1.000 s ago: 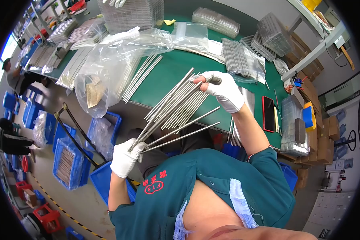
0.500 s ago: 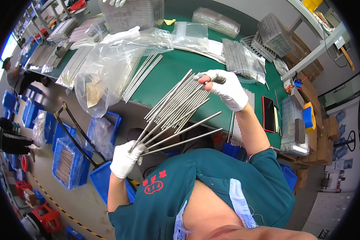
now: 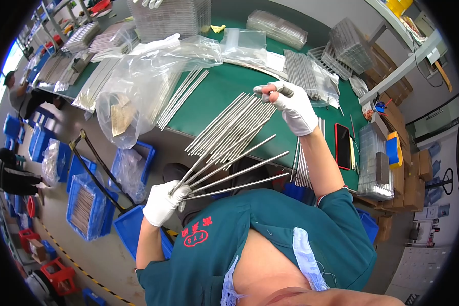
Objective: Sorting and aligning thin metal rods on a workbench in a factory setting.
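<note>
My left hand (image 3: 161, 203), in a white glove, is closed around the near ends of several thin metal rods (image 3: 239, 173), which fan out to the right. Beyond them a pile of similar loose rods (image 3: 232, 127) lies slantwise at the front edge of the green table, and one held rod overlaps it. My right hand (image 3: 293, 109) hovers just past the far ends of that pile. Its glove leaves some fingertips bare, and the fingers are curled together. Whether anything is between them I cannot make out.
Left of the pile lie a few separate rods (image 3: 183, 99) and a large clear plastic bag (image 3: 120, 109). More rods (image 3: 303, 163) lie under my right forearm, beside a red-edged phone (image 3: 342, 146). Wire baskets (image 3: 171, 20) stand at the back. Blue crates (image 3: 89, 209) sit on the floor at left.
My right hand has moved slightly right, away from the far ends of the rods. The rods in my left hand have swung a little lower and to the right.
</note>
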The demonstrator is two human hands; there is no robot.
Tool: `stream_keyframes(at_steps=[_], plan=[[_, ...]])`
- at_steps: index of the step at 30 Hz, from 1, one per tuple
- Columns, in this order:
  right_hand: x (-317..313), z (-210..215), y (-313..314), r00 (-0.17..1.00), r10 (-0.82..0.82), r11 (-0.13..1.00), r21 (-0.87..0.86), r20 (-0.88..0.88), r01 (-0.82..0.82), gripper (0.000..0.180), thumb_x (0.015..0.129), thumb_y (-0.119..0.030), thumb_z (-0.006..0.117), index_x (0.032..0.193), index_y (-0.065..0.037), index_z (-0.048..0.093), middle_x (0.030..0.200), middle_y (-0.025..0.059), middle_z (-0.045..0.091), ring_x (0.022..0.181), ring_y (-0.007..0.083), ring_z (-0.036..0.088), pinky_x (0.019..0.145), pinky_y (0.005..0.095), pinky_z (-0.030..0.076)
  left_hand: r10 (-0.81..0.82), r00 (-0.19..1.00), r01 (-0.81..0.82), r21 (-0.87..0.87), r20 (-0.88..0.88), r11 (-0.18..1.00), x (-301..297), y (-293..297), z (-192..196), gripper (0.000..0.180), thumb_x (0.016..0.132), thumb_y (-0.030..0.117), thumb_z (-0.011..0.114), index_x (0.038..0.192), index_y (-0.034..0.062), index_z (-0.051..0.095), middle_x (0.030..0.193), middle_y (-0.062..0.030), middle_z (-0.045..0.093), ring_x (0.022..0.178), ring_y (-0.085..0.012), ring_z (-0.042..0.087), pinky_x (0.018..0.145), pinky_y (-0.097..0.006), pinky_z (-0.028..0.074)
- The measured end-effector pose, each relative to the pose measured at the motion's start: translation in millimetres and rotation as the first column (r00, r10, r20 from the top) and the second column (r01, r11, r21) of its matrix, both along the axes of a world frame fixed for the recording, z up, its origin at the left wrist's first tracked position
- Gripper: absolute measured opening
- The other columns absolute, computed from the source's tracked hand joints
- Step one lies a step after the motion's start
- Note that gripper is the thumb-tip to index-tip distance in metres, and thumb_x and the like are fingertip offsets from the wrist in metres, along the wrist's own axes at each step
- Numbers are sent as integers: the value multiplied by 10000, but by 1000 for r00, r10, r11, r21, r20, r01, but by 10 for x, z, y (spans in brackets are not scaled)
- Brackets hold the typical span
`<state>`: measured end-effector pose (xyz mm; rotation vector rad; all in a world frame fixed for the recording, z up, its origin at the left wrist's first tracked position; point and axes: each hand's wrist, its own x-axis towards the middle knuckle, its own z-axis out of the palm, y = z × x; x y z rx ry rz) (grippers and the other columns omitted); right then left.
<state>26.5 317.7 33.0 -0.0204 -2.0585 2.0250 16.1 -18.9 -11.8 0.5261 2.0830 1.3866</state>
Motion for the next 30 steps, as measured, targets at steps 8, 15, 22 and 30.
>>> stream_keyframes(at_steps=[8, 15, 22, 30], plan=[[3, 118, -130, 994, 104, 990, 89, 26, -106, 259, 745, -185, 700, 934, -12, 662, 885, 58, 646, 825, 118, 587, 760, 245, 461, -40, 999, 42, -66, 21, 997, -1, 17, -16, 324, 867, 298, 561, 730, 8, 607, 501, -50, 534, 467, -106, 495, 480, -252, 397], [26, 41, -92, 993, 100, 992, 68, 59, -104, 273, 742, -193, 705, 939, -10, 659, 904, 66, 647, 834, 119, 583, 797, 245, 449, -63, 996, 67, -50, 69, 997, -35, 26, -39, 361, 866, 336, 552, 710, 12, 590, 500, -46, 530, 470, -108, 490, 486, -255, 395], [64, 84, -53, 989, 140, 984, 108, 36, -144, 220, 729, -140, 714, 903, -18, 659, 901, 63, 642, 829, 115, 581, 754, 234, 459, -114, 990, 123, -117, 82, 985, -42, 28, -38, 402, 868, 376, 534, 691, 17, 574, 497, -38, 522, 476, -102, 479, 490, -253, 388], [106, 111, 89, 961, 268, 914, 296, 70, -277, 196, 709, -30, 699, 896, -10, 647, 876, 58, 627, 819, 124, 589, 735, 240, 476, -137, 976, 149, -55, 170, 987, -48, -17, -79, 331, 874, 310, 552, 733, 15, 602, 511, -14, 504, 474, -76, 445, 466, -240, 366]])
